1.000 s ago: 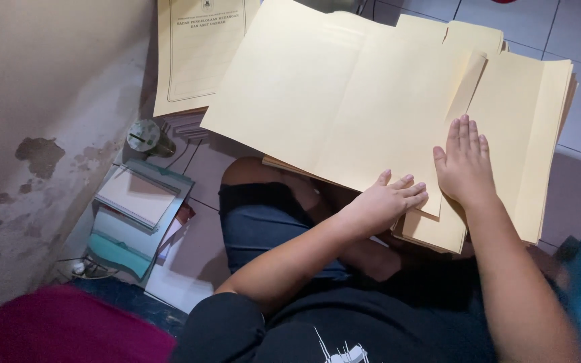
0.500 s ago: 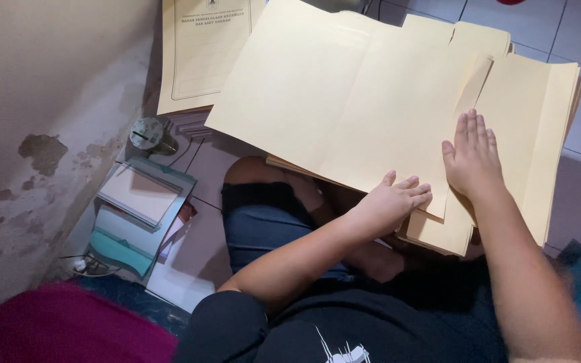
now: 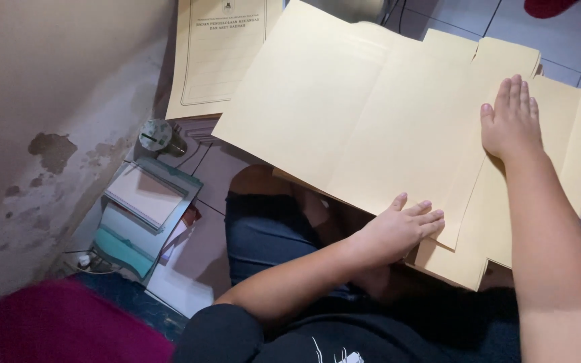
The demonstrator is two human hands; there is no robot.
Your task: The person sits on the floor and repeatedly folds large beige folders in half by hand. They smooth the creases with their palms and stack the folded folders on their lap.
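A stack of cream paper folders (image 3: 344, 114) lies across my lap, opened flat, with more of the same folders (image 3: 573, 134) fanned out underneath to the right. My left hand (image 3: 401, 228) rests palm down on the near edge of the top folder, fingers together. My right hand (image 3: 511, 121) lies flat on the folder's right part, fingers straight and pointing away from me. Neither hand grips anything; both press on the paper.
A printed cream folder cover (image 3: 216, 54) lies on the tiled floor at the back left. A small pile of books and notebooks (image 3: 146, 208) and a round metal object (image 3: 156, 136) sit by the stained wall (image 3: 48, 134). A magenta cloth (image 3: 48, 323) lies at the bottom left.
My right hand has slid away from me up the right part of the folder. The left hand has stayed on the near edge.
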